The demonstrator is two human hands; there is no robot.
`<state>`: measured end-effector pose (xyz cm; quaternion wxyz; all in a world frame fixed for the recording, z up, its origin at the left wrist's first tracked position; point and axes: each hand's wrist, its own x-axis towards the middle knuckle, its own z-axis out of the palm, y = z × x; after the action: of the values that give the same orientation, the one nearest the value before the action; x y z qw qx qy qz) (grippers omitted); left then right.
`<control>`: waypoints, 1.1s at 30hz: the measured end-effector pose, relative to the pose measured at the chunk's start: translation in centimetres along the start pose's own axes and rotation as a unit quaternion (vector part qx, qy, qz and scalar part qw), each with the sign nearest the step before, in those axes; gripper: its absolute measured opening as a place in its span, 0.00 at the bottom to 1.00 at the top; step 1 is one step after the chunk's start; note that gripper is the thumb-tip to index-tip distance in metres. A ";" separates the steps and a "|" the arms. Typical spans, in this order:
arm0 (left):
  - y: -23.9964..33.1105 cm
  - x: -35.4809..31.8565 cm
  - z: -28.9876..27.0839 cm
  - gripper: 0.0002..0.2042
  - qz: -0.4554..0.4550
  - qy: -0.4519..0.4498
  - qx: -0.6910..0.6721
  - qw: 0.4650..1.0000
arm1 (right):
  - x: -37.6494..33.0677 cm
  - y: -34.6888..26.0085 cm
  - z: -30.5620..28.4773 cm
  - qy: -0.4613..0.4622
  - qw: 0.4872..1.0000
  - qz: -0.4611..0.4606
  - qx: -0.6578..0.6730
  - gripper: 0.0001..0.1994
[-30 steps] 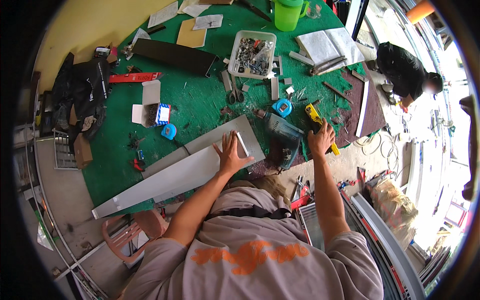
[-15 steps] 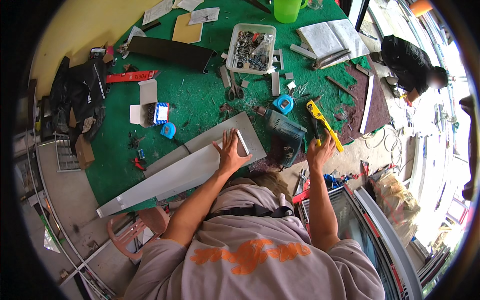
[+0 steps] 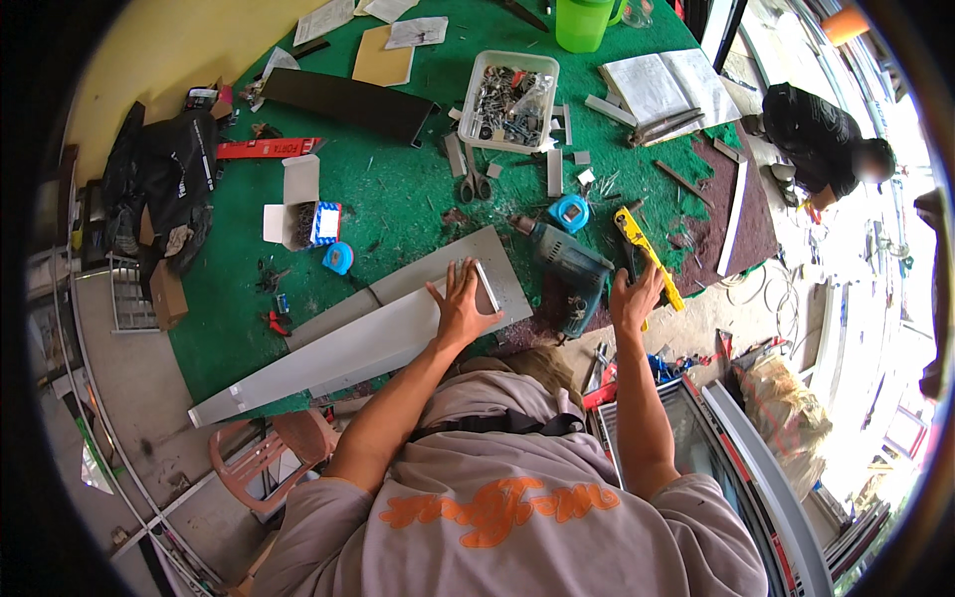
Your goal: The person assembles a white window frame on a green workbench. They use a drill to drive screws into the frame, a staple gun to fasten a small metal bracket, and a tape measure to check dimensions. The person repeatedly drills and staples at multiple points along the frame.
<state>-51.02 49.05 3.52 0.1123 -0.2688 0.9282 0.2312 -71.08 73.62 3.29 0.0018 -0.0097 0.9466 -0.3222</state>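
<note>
My left hand (image 3: pixel 462 303) lies with spread fingers over the near right end of a long white metal channel (image 3: pixel 338 350). The channel rests at a slant on a flat grey metal sheet (image 3: pixel 502 254) along the table's near edge. In my right hand (image 3: pixel 637 298) is a yellow and black hand riveter (image 3: pixel 649 257), its head pointing away from me; the palm partly hides its handles. Between my hands, a teal power drill (image 3: pixel 572 269) lies on its side. Just beyond it sits a blue tape measure (image 3: pixel 569 212).
A clear tub of screws and small parts (image 3: pixel 509 99), scissors (image 3: pixel 474 179), an opened small box (image 3: pixel 303 219) and a second tape measure (image 3: pixel 338 258) lie on the green table (image 3: pixel 398 209). Another person (image 3: pixel 816 134) crouches at the far right. A brown chair (image 3: pixel 264 453) stands lower left.
The whole view has shifted slightly. My right hand has changed its hold a little on the riveter. My left hand stays on the channel's end.
</note>
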 end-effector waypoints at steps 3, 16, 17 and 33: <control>0.0 0.0 -0.3 0.60 -0.006 -0.011 0.010 1.000 | -1.0 0.1 0.9 -0.076 0.983 0.073 0.152 0.25; -2.0 0.1 -0.1 0.61 0.008 -0.002 0.017 1.000 | -1.2 -2.1 2.7 -0.385 0.825 0.167 0.378 0.32; -2.1 0.2 0.0 0.61 0.001 -0.002 0.022 1.000 | -1.7 -2.4 2.7 -0.378 0.822 0.162 0.394 0.32; -2.2 0.0 0.1 0.59 0.022 0.062 -0.006 0.998 | -2.5 -13.8 -10.8 -0.432 0.868 -0.026 0.243 0.35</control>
<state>-49.78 47.46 2.65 0.0481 -0.2626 0.9377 0.2224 -68.48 69.29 20.22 0.4047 -0.1717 0.7424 -0.5056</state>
